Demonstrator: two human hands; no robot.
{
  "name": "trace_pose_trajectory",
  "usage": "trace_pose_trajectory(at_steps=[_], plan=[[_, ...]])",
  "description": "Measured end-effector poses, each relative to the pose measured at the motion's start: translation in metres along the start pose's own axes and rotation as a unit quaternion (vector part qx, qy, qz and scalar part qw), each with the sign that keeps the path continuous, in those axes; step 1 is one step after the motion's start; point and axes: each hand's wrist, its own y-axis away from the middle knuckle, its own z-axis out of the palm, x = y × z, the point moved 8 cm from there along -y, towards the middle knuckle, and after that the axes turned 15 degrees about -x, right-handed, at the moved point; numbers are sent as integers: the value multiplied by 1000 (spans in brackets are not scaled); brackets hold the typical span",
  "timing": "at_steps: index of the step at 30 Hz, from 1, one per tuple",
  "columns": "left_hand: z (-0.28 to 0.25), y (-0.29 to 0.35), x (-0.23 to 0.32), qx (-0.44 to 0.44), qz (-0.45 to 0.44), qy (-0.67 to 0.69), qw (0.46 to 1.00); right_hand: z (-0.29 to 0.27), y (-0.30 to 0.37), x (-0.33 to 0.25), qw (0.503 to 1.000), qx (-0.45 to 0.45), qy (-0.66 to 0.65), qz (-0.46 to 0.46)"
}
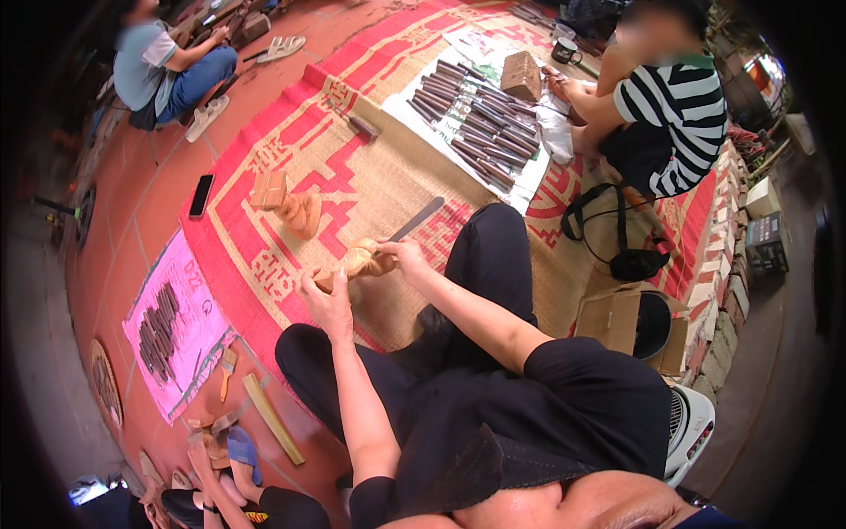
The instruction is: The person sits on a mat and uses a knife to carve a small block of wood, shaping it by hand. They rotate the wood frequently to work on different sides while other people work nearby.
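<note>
Red-and-tan mat (388, 176) down, carving (359, 257) held over it, running roughly left to right: left hand (330, 307) has got its left end, right hand (405, 256), nearer the right end, grips a flat tool (419, 219) pointing far right.

Floor-level workshop, woodcarving sort: dark-handled hand tools (493, 132) lying in rows on white sheet (402, 105) atop patterned mat (410, 172); other tools (161, 331) lying on pink sheet (189, 309) left of mat; carved wooden piece (304, 214) standing on mat.
</note>
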Motion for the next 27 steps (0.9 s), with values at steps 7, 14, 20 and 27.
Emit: trace_pose_trajectory(at_steps=[7, 14, 20, 27], plan=[[-7, -1, 0, 6, 23, 5, 1000, 24, 2, -2, 998, -56, 21, -15], [-6, 1, -3, 9, -4, -8, 1000, 26, 11, -10, 999, -40, -28, -7], [-3, 0, 3, 9, 3, -22, 1000, 19, 6, -3, 999, -19, -21, 14], [-2, 1, -2, 10, -6, 0, 1000, 41, 10, -13, 997, -70, -18, -23]])
